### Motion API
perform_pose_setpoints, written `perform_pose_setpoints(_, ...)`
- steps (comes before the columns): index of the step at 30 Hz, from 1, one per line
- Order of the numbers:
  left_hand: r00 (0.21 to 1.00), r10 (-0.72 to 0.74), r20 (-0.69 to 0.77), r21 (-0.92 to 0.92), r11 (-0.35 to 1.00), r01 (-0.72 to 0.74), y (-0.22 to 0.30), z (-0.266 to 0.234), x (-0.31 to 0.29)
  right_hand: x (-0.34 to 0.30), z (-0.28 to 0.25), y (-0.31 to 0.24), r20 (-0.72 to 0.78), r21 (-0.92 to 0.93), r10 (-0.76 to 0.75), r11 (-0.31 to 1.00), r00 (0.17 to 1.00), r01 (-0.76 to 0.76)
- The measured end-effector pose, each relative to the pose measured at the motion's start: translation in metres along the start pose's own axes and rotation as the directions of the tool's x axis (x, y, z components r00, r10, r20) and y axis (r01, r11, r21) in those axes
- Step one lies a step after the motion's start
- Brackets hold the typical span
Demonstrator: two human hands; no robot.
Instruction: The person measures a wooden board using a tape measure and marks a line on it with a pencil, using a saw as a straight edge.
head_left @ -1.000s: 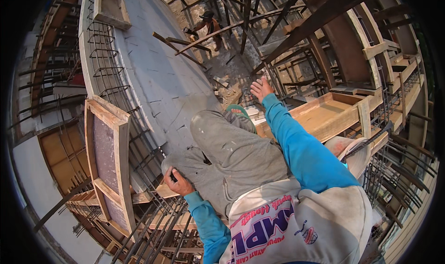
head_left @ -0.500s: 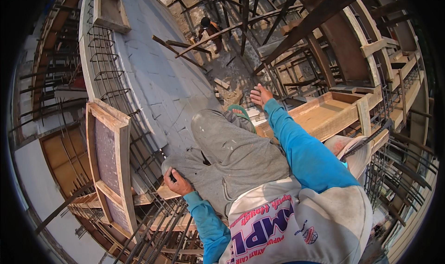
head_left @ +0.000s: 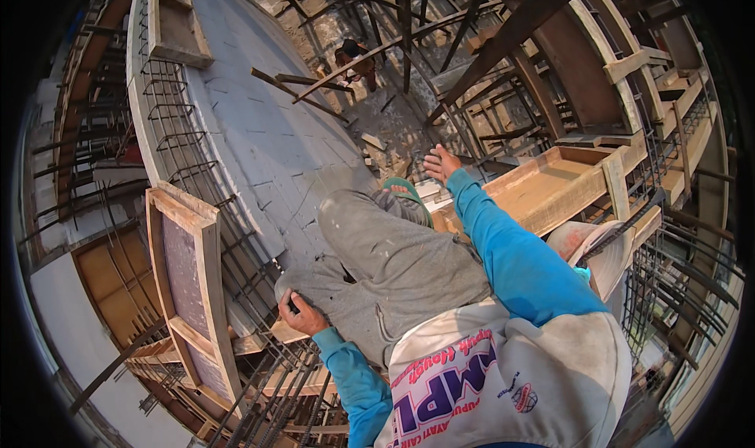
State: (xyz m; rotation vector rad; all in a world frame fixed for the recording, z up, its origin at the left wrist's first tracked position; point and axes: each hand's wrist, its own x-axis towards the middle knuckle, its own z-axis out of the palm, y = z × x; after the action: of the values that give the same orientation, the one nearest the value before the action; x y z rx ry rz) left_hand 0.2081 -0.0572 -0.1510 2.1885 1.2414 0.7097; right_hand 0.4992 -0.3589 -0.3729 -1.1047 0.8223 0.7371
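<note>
The left hand [head_left: 305,316], at seven o'clock from the middle of the view, rests at the knee of the grey trousers [head_left: 417,259]. Its fingers bend loosely over the cloth, with the thumb apart from them. The right hand [head_left: 442,163], at two o'clock, is held out in the air with nothing in it, its fingers apart and slightly bent.

The trousers fill the middle, running from the white shirt [head_left: 503,354] at five o'clock up to the knees. Their cloth is worn and dusty, creased across the lap, with pale specks on the thigh, a small dark gap near the left knee and a seam close to the shirt. Beyond them, toward one o'clock, a green sandal [head_left: 414,189] shows on a foot.

At three o'clock, beside the right sleeve, lies a shallow wooden tray [head_left: 543,192] with raised plank sides and a sunlit tan bottom. At eight o'clock a wood-framed panel [head_left: 174,267] stands tilted, its grey-purple face spotted with white. At ten o'clock a rebar cage [head_left: 177,137] runs alongside a grey block wall [head_left: 271,134]. Far below, at twelve o'clock, another person [head_left: 355,59] is among dark poles.
</note>
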Motion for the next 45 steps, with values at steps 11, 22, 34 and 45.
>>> perform_pose_setpoints(11,1.0,0.021,0.019,0.029,0.999,-0.021,0.0,0.0,0.0,0.009,-0.017,0.008,-0.005,0.037,0.009,0.999,1.0,-0.009)
perform_pose_setpoints(22,0.999,0.021,0.026,0.023,1.0,-0.021,0.0,0.0,-0.001,0.006,-0.017,0.009,-0.046,0.025,0.029,0.999,0.999,-0.027)
perform_pose_setpoints(34,0.999,0.001,0.043,0.074,0.997,-0.004,0.0,-0.001,0.0,0.006,-0.019,0.011,-0.065,-0.09,0.044,0.995,0.997,-0.05)
perform_pose_setpoints(45,0.999,-0.009,0.038,0.052,0.999,0.007,0.008,0.003,0.0,0.006,-0.014,0.005,-0.039,-0.084,0.053,0.995,0.998,-0.056)
